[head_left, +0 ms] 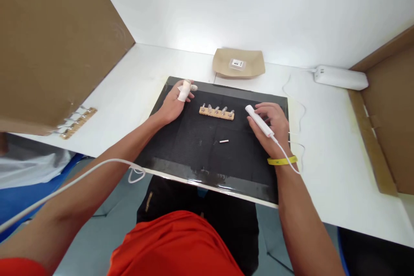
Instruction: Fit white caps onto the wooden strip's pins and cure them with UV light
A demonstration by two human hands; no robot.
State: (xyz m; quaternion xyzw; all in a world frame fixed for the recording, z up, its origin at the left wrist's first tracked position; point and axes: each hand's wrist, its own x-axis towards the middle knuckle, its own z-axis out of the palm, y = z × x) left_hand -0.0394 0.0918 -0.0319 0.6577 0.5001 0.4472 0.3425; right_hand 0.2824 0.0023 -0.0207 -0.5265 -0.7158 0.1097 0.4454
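My left hand [174,101] is over the left part of the black mat [200,151]. White coverings wrap its thumb [184,90] and another fingertip; its fingers are loosely apart and no object shows in them. In my right hand [274,125], near the mat's right edge, is a white pen-shaped device [259,120] with a cable running from its rear end past the wrist. Between the hands lies a small wooden strip [216,114] with several clear-capped metal pieces standing along it. A short white stick [224,141] rests on the mat nearer to me.
A brown paper tray [221,62] holding a small clear box [237,64] stands behind the mat. At the right is a white power strip [341,77] with thin cables. Another strip of metal pieces [77,123] lies at the left beside a brown panel [58,43].
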